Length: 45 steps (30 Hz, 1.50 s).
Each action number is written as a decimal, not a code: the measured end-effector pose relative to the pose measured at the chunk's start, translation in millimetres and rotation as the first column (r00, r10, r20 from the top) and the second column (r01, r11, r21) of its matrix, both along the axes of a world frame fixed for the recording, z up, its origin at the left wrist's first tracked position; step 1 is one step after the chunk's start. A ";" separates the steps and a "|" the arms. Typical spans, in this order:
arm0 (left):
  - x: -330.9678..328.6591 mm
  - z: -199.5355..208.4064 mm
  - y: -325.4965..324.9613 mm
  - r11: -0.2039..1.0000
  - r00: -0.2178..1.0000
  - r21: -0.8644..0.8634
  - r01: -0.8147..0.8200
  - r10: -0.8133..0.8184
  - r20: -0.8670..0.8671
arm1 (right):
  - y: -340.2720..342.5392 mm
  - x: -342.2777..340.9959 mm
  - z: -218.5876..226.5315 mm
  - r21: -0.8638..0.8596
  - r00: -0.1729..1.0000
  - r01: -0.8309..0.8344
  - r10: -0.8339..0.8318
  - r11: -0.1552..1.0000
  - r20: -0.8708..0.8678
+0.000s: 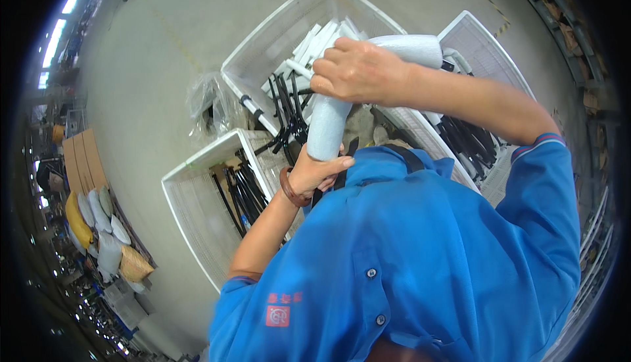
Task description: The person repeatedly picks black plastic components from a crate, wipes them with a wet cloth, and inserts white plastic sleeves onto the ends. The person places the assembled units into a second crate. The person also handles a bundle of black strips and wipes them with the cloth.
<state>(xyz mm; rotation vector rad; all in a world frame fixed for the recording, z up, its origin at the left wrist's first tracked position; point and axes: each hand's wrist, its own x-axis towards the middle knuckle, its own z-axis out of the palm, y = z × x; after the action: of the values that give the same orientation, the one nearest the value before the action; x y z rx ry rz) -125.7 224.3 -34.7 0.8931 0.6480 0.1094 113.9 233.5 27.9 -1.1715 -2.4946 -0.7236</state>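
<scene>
A bent, tube-like piece wrapped in pale white foam sheet (327, 129) is held in front of my chest over a large white crate. What lies under the wrapping is hidden. My right hand (361, 73) is closed over its bend, with one foam-covered arm running out to the right. Lower down, my left hand (317, 173) grips the end of the other arm, its thumb stretched along the near side. Slim black rods or brackets (289, 115) stand just left of the foam, close to my left hand.
The white crate (259, 33) holds stacked white foam-wrapped pieces (319, 41). At the lower left, another white crate (190, 194) contains black tubes (242, 188). A third crate (493, 46) on the right has more black parts (463, 142). A clear plastic bag (209, 106) lies on the floor.
</scene>
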 end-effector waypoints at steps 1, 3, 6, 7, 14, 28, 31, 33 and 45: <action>1.8 3.6 5.7 0.999 0.999 0.038 -0.020 0.021 -0.040 | -6.0 1.0 4.7 -0.016 0.999 -0.014 0.013 1.000 -0.031; 16.1 17.2 24.6 0.972 0.993 0.221 -0.081 0.099 -0.069 | -32.5 2.5 12.8 0.022 0.994 -0.019 0.022 1.000 -0.110; 65.8 56.7 63.6 0.843 0.963 0.520 -0.139 0.236 -0.127 | -66.8 1.8 11.0 -0.003 0.747 0.107 -0.083 0.994 -0.660; 92.3 70.6 72.7 0.856 0.982 0.487 -0.174 0.186 0.024 | -66.6 -1.9 4.3 -0.205 0.536 0.070 -0.211 0.976 -0.818; 354.0 115.3 42.3 0.789 0.787 0.593 -0.161 -0.260 0.560 | -85.5 102.1 -67.5 -0.463 -0.387 0.147 -0.380 0.874 -0.840; 63.8 -328.8 43.1 0.981 0.588 0.049 0.186 -0.071 -0.806 | -432.2 318.7 -336.2 -0.896 -0.245 0.267 -0.924 -0.355 0.293; -34.0 -326.5 36.2 0.993 0.364 0.118 -0.004 0.111 -0.925 | -385.2 358.4 -403.2 -0.734 0.004 0.638 -0.953 -0.232 0.304; -65.7 -318.5 27.2 0.979 0.329 0.127 -0.159 0.174 -0.928 | -323.1 373.0 -416.9 -0.630 0.100 0.776 -0.980 -0.032 0.173; -48.0 -346.1 -116.8 0.974 0.733 0.036 -0.222 0.191 -0.653 | 57.4 63.4 -516.2 -0.973 0.400 0.212 -0.901 -0.086 0.167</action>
<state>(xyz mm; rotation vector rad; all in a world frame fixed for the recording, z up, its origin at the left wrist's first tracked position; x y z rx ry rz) -173.8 107.5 -380.8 0.8055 1.4115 -0.0266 177.3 290.9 -488.4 -2.5277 -1.3837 1.2638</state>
